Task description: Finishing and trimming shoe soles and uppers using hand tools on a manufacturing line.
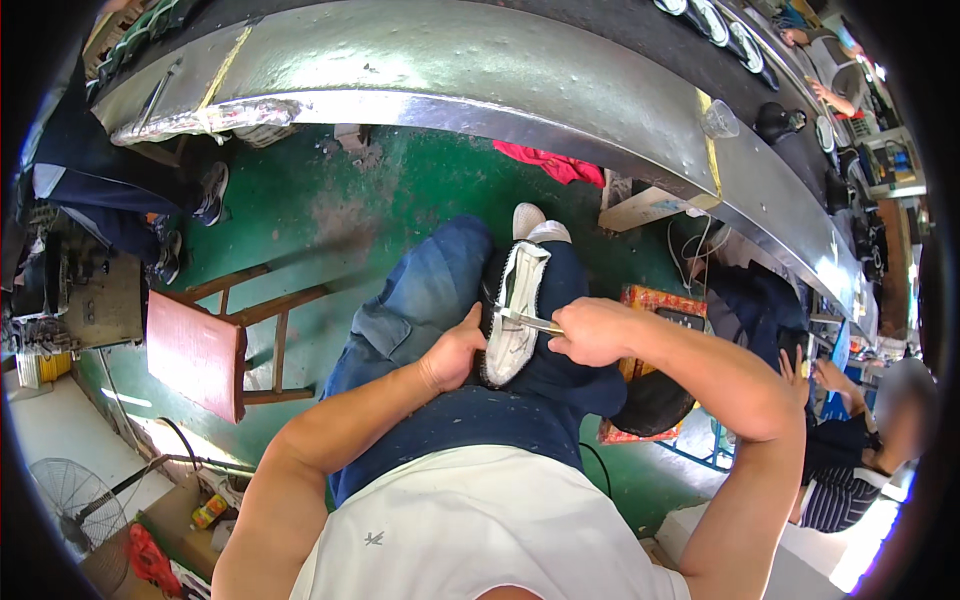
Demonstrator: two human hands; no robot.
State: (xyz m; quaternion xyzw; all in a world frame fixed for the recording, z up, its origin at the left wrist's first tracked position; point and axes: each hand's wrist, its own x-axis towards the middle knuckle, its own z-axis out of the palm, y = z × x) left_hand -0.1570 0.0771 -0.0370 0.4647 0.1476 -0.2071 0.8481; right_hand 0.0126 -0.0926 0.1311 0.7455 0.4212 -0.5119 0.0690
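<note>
An unfinished shoe (522, 290) lies bottom up across my lap, its whitish underside facing me and a dark, stitched-looking edge around it. My left hand (458, 350) grips the near left side of the shoe, thumb pointing up along its edge. In my right hand (592, 330) is a slim metal hand tool (535, 322). Its tip reaches left onto the middle of the underside; its exact kind is too small to tell. Part of the handle is hidden inside my fist.
A long metal-edged bench (450, 75) curves across the far side, with shoes (745, 45) farther right. A wooden stool (195, 350) stands left. A dark round cushion (652, 402) lies at my right. People work at both sides; a fan (75, 510) stands lower left.
</note>
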